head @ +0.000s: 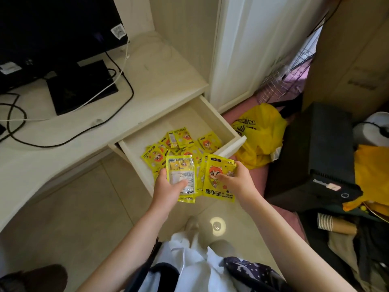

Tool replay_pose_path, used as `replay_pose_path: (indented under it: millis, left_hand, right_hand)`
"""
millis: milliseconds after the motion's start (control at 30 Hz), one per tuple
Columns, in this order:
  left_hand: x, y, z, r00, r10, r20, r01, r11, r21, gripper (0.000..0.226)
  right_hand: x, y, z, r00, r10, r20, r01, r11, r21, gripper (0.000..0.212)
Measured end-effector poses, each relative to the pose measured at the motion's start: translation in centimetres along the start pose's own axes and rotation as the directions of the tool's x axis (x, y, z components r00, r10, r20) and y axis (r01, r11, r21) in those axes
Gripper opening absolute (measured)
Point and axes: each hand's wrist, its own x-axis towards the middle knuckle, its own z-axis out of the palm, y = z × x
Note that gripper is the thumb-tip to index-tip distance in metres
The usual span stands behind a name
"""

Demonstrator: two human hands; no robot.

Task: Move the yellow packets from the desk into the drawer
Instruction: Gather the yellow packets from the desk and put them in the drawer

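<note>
Holding a fistful of yellow packets point(182, 178) in the left hand point(168, 187) and another stack point(219, 180) in the right hand point(236, 182) over the open drawer point(216, 121), the person seems mid-drop; next, both grips must loosen so the packets join the pile point(179, 144) inside.

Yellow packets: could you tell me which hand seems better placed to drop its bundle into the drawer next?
Probably the right hand: its packets hang nearer the open drawer, though the difference is slight.

Glossy yellow plastic-film packets point(183, 138), crinkled and catching light. Smooth, pale cream drawer point(212, 116) and desk point(164, 74), faint wood grain, matt. Polished beige floor tiles point(69, 207), reflective. Crumpled thin yellow plastic bag point(261, 133). Matt black monitor base point(82, 87).
</note>
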Motion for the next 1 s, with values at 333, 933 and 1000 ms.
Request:
replay_pose_path:
  millis: [333,933,1000]
  left_hand:
    - [7.8,3.8,3.7,0.988,-0.071,-0.134,0.063,0.996,-0.068,0.076]
    - [21.0,4.8,7.5,0.856,-0.407,-0.318,0.366,0.913,-0.181,0.08]
    - [23.1,3.8,7.4,0.853,-0.426,-0.302,0.388,0.904,-0.181,0.076]
  right_hand:
    - [10.9,-5.9,-1.2,0.996,-0.011,0.087,0.024,0.988,-0.155,0.034]
    - [27.6,-8.9,4.9,0.941,0.073,0.329,0.11,0.856,-0.506,0.037]
    - [29.3,-8.3,6.4,0.952,0.094,0.292,0.073,0.855,-0.513,0.04]
